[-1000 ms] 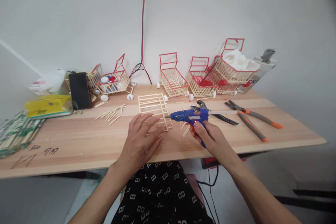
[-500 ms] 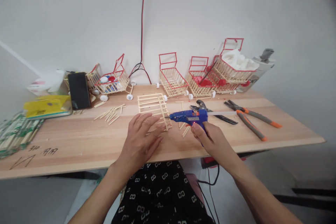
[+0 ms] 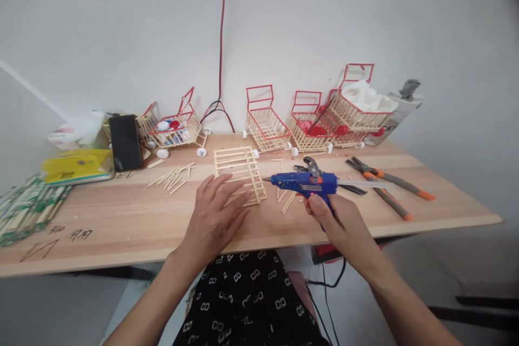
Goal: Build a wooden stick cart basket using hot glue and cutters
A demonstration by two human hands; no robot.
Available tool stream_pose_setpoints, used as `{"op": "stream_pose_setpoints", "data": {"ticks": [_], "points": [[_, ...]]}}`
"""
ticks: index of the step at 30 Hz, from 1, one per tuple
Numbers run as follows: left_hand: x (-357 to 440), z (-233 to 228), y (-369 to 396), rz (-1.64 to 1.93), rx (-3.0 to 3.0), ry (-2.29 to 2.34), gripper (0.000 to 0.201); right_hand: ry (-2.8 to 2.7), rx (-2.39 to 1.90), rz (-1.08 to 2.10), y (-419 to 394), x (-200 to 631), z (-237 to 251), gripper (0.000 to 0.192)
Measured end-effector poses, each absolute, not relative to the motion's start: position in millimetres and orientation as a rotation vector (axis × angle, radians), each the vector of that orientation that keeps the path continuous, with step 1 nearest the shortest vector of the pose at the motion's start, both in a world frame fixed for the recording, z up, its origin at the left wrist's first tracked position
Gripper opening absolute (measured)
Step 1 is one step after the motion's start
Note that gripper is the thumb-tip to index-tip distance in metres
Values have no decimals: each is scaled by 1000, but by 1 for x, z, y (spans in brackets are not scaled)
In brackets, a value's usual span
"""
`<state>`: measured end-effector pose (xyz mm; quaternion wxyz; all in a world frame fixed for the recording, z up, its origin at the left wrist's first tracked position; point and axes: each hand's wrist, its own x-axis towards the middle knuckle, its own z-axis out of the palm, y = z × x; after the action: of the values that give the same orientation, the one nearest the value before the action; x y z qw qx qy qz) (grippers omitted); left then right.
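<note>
A blue hot glue gun is gripped in my right hand, its nozzle pointing left and a clear glue stick poking out of its back. Just left of the nozzle lies a small frame of thin wooden sticks, built like a grid with crossbars. My left hand is spread over the frame's near left part, fingers apart, hiding some of it. Whether those fingertips press on the sticks I cannot tell. Several loose wooden sticks lie to the left, and others are partly behind the glue gun.
Small stick-built shopping carts with red handles line the wall. Pliers with orange-grey handles lie right, near black-handled cutters. At left are a phone, a yellow packet and bundled sticks on the wooden table.
My right hand has drawn the glue gun to the right, so its nozzle is now off the stick frame. The left hand stays over the frame, nearly unmoved.
</note>
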<state>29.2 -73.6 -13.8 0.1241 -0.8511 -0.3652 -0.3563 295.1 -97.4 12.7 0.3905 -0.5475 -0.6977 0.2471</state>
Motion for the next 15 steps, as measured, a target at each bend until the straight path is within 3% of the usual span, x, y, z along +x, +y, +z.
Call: {"op": "stream_pose_setpoints", "data": {"ticks": [6, 15], "points": [[25, -6, -54, -1105, -2392, -1159, 24, -1351, -1029, 1090, -90, 296, 0, 42], [28, 7, -38, -843, -2507, -1220, 31, -1062, -847, 1172, -63, 297, -36, 42]]}}
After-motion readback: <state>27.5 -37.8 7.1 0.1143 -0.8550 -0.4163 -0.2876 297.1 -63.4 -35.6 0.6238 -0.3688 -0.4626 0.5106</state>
